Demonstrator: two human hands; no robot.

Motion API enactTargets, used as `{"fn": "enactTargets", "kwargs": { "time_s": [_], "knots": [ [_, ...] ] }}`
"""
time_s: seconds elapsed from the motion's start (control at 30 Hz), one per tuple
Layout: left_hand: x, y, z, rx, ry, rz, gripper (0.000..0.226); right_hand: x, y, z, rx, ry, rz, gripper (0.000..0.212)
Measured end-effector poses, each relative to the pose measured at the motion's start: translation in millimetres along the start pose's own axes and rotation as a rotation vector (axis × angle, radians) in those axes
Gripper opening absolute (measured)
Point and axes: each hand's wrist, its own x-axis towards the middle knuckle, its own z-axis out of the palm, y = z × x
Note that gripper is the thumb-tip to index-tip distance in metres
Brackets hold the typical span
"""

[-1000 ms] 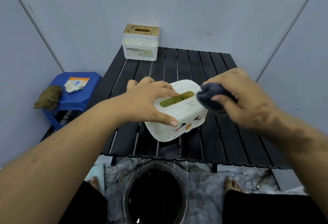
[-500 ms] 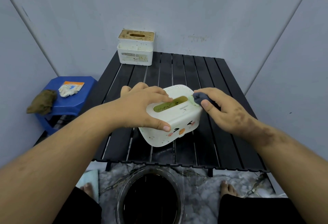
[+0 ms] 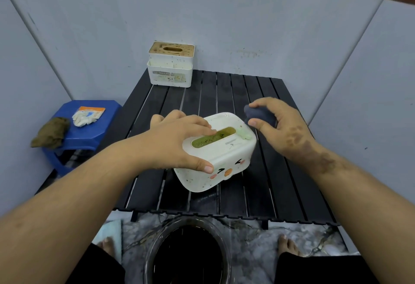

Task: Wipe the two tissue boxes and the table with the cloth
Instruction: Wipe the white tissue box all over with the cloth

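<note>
A white tissue box with a green slot and a cartoon face stands tilted on the black slatted table. My left hand grips its left side, fingers over the top, thumb on the front. Just off the box's far right corner, my right hand holds a bunched dark blue cloth. At the table's far left corner stands a second white tissue box with a speckled wooden lid.
A blue stool at the left carries a brown rag and a white glove on a packet. A dark round bin sits on the floor below the table's near edge, between my feet. Grey walls close in all around.
My right hand with the cloth moved along the box's right end from the near side to its far right corner. My left hand kept its grip on the box.
</note>
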Motion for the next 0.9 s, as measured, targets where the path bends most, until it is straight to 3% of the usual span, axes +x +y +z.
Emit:
{"fn": "enactTargets", "kwargs": {
  "time_s": [0.07, 0.2, 0.37, 0.53, 0.67, 0.83, 0.9],
  "knots": [
    [0, 1, -2, 0.000, -0.006, 0.000, 0.091, 7, 1, 2, -0.006, 0.012, -0.053, 0.030],
    [-3, -3, -10, 0.041, -0.061, -0.002, 0.092, 8, 0, 6, -0.084, -0.301, -0.081, 0.034],
    [-2, -15, -16, 0.028, -0.084, 0.031, 0.089, 9, -3, -17, -0.131, -0.515, -0.167, 0.039],
    [3, -23, -11, -0.003, -0.075, 0.076, 0.097, 9, -6, -7, -0.065, -0.356, -0.137, 0.040],
    [0, -21, -11, 0.038, -0.040, 0.084, 0.089, 6, -10, -8, -0.190, -0.469, -0.229, 0.042],
    [-2, -21, -9, -0.003, -0.035, 0.061, 0.085, 1, -6, -27, 0.045, -0.330, -0.202, 0.035],
    [-2, -20, -9, -0.008, -0.047, 0.043, 0.085, -6, -12, -22, 0.112, -0.360, -0.244, 0.036]
  ]
}}
